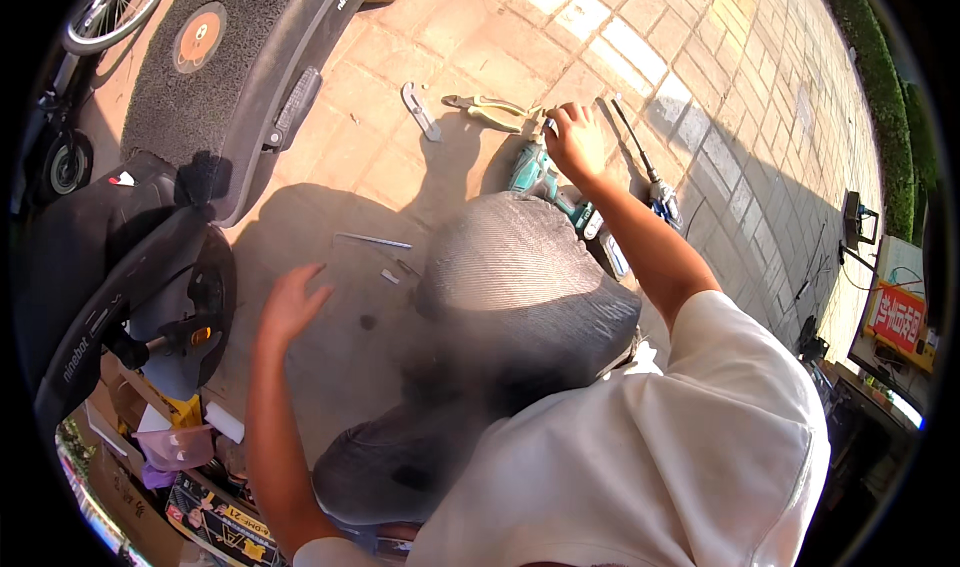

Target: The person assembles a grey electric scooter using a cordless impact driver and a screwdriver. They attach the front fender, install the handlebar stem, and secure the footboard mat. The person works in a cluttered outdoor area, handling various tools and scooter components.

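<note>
My right hand (pixel 576 147) reaches forward with its fingers curled, just beyond the chuck end of a teal cordless drill (pixel 528 171). What the fingers hold, if anything, is hidden. Left of that hand lie pliers with yellowish-green handles (pixel 497 115) and a flat silver tool with a hooked end (pixel 420 114). To its right is a long dark screwdriver-like tool (pixel 632 137). My left hand (pixel 290 304) hovers over the paving, fingers apart and holding nothing. A thin metal rod (pixel 374 241) and a small pale piece (pixel 389 276) lie near it.
A black scooter (pixel 265 97) with a textured deck lies along the left. Below it sit a clear plastic tub (pixel 178 448) and a printed carton (pixel 215 520). My bent knee (pixel 510 257) is in the middle. A hedge (pixel 880 97) lines the far right.
</note>
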Tool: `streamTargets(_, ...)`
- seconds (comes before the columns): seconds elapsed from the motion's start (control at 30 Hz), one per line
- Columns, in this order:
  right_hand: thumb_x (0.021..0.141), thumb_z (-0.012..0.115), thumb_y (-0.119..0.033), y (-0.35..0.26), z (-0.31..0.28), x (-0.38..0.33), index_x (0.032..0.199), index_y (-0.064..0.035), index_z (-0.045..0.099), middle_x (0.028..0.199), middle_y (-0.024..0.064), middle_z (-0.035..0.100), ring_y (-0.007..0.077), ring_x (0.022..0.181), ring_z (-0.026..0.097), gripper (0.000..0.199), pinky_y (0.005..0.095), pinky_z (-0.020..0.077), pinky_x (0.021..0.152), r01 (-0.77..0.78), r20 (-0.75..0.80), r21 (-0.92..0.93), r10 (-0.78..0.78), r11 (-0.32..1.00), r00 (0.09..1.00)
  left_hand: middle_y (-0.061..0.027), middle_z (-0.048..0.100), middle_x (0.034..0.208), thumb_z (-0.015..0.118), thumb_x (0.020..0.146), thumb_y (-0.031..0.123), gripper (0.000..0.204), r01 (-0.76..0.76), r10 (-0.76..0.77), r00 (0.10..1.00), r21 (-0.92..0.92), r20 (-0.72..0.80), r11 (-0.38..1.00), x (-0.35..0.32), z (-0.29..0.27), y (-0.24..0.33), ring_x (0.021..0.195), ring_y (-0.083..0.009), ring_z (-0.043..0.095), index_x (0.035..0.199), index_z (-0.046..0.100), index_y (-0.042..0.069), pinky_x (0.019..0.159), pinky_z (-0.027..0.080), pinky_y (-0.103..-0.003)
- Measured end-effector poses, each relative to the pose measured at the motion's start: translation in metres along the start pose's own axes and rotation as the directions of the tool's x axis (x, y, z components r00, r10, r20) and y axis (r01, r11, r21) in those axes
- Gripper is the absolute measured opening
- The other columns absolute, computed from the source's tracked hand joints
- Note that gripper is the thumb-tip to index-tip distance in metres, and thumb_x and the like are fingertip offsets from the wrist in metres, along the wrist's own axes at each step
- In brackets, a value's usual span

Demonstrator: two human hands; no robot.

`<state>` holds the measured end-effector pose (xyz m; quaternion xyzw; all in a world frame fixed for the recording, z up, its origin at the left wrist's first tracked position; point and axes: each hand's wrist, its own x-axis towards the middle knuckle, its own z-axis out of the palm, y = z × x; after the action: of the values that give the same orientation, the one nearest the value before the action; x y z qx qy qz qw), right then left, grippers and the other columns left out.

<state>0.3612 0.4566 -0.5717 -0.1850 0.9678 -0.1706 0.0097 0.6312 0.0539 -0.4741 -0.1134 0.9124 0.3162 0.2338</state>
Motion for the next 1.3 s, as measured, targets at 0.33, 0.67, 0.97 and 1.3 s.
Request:
streamTargets(0.33,0.064,0.077,-0.030,-0.046,0.102,0.097,0.115,-0.0023,0.051,0.121,0.0199,0.052,0.0368,0.116,0.047,0.063,0.0478,0.0448,0.090,0.145,0.554,-0.268,0.029,0.952,0.832,-0.0125,0.061,0.097,0.063,0.077,0.013,0.025,0.232,-0.213,0.953,0.071,-0.214,0.970,0.045,0.132,-0.050,0.090,-0.0331,0.059,0.101,0.062,0.007,0.076,0.048,-0.042)
streamTargets(0.67,0.069,0.069,-0.032,-0.126,0.134,0.119,0.101,0.0082,0.052,0.086,0.0235,0.063,0.0321,0.083,0.064,0.054,0.0401,0.0500,0.073,0.040,0.419,0.136,-0.094,0.990,0.903,-0.0024,0.057,0.096,0.050,0.082,0.008,0.014,0.102,-0.004,0.966,0.372,-0.257,0.922,0.088,0.148,-0.044,0.102,-0.0212,0.051,0.089,0.062,0.012,0.084,0.040,-0.036)
streamTargets(0.97,0.065,0.079,-0.013,-0.123,0.210,0.113,0.107,0.0083,0.040,0.099,0.0216,0.054,0.0286,0.089,0.058,0.061,0.0401,0.0510,0.075,-0.138,0.471,0.210,0.024,0.968,0.882,-0.0092,0.062,0.099,0.057,0.082,0.012,0.013,0.214,-0.165,0.927,0.113,-0.336,0.970,0.071,0.178,-0.055,0.098,-0.0289,0.056,0.093,0.056,0.005,0.079,0.044,-0.041)
streamTargets(1.3,0.079,0.057,-0.001,-0.134,0.200,0.088,0.110,0.0048,0.034,0.100,0.0186,0.051,0.0268,0.092,0.055,0.039,0.0407,0.0476,0.073,-0.286,0.553,0.435,-0.002,0.854,0.833,-0.0217,0.061,0.099,0.070,0.078,0.023,0.034,0.647,-0.798,0.538,-0.474,-0.272,0.598,0.082,0.238,0.031,0.094,-0.0378,0.060,0.097,0.055,-0.001,0.077,0.048,-0.046)
